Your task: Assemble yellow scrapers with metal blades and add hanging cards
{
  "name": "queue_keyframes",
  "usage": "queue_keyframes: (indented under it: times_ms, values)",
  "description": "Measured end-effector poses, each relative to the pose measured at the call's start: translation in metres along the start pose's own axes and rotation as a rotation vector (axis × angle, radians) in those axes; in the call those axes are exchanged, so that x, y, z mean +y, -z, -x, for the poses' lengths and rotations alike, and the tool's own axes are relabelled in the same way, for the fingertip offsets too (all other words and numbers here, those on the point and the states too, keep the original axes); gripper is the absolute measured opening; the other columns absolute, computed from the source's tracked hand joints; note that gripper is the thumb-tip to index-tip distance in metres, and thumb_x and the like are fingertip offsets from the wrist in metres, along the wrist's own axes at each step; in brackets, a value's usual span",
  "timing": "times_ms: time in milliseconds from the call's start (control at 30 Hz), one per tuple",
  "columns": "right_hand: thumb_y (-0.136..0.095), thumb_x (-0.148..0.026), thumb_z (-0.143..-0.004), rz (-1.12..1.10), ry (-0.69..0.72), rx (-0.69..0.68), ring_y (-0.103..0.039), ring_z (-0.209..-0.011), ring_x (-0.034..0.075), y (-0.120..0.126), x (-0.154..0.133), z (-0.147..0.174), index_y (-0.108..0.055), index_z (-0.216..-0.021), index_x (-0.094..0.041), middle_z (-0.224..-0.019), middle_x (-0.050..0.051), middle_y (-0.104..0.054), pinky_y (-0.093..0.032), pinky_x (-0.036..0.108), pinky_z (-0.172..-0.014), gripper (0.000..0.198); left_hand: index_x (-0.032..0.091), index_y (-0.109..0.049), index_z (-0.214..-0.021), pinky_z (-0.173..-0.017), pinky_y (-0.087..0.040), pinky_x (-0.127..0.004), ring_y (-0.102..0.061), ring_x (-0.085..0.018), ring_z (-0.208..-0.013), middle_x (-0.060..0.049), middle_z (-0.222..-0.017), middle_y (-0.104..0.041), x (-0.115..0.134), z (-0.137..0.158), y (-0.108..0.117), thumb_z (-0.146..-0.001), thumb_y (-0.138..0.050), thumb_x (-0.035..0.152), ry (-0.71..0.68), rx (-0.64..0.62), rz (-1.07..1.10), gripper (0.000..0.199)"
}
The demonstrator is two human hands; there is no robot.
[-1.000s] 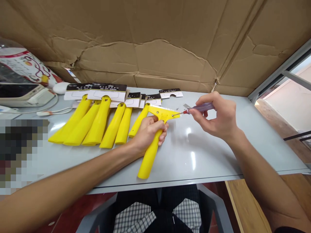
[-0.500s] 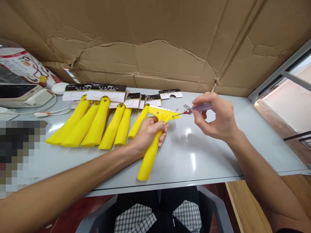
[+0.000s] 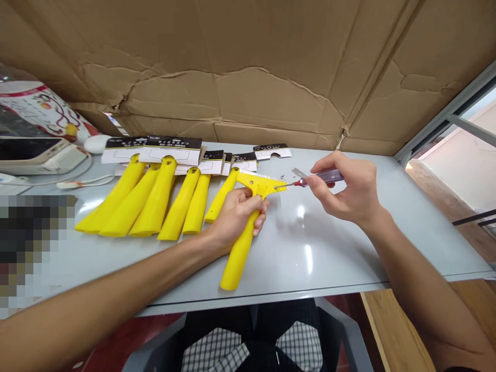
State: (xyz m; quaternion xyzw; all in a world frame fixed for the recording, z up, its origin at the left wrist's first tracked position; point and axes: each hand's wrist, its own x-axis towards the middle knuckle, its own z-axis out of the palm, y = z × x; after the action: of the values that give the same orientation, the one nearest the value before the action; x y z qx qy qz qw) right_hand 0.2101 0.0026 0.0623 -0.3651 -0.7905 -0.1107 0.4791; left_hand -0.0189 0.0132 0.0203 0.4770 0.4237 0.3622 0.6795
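Observation:
My left hand point(image 3: 241, 213) is wrapped round the neck of a yellow scraper point(image 3: 237, 263), whose wide head points away from me and whose handle slants toward the table's front edge. Two screws show in its head. Between the thumb and fingers of my right hand point(image 3: 351, 191) is a screwdriver point(image 3: 326, 177) with a clear purplish handle and red collar. Its tip meets the right-hand screw point(image 3: 275, 187). Just beyond lie a small metal blade point(image 3: 298, 173) and a few loose screws point(image 3: 282, 176).
Several yellow scrapers point(image 3: 149, 201) with black-and-white cards point(image 3: 170, 152) lie in a row on the left of the grey table point(image 3: 333, 258). A loose card point(image 3: 272, 151) lies behind. A white device with a cable point(image 3: 34, 155) stands far left. Cardboard point(image 3: 248, 103) walls the back.
The fingers of my right hand have shifted slightly on the screwdriver handle, and the tip stays at the screw. My left hand and the scraper have barely moved.

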Motion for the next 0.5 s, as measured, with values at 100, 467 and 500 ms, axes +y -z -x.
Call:
queue_keyframes:
  times_ms: [100,467,500]
  values:
    - [-0.064,-0.035,-0.098,0.019,-0.010,-0.013,-0.067,-0.053,0.014,0.0004,-0.0023,-0.0007,-0.065,-0.085,-0.024,-0.072,0.000,-0.074,-0.053,0.028,-0.049,0.017,0.019,-0.057,-0.066,-0.038,-0.033,-0.023,-0.044,-0.010,-0.037,0.003,-0.045,-0.051,-0.0010,0.0017,-0.0010,-0.065,-0.068,0.027,-0.022,0.008,-0.021,0.014]
    - [-0.066,-0.032,-0.095,0.024,-0.003,-0.016,-0.060,-0.047,0.011,-0.0022,0.0047,0.0022,-0.059,-0.086,-0.025,-0.061,-0.006,-0.067,-0.047,0.025,-0.049,0.014,0.020,-0.054,-0.066,-0.037,-0.035,-0.024,-0.046,-0.010,-0.040,0.003,-0.049,-0.053,-0.0035,0.0028,-0.0027,-0.064,-0.068,0.027,-0.032,0.063,-0.043,0.015]
    - [-0.066,-0.030,-0.092,0.014,-0.013,-0.033,-0.060,-0.048,0.011,-0.0007,0.0041,0.0023,-0.058,-0.088,-0.025,-0.063,-0.007,-0.066,-0.047,0.025,-0.050,0.010,0.021,-0.053,-0.066,-0.037,-0.035,-0.024,-0.047,-0.010,-0.040,0.003,-0.050,-0.053,-0.0030,0.0030,-0.0030,-0.063,-0.068,0.027,-0.032,0.069,-0.041,0.016]
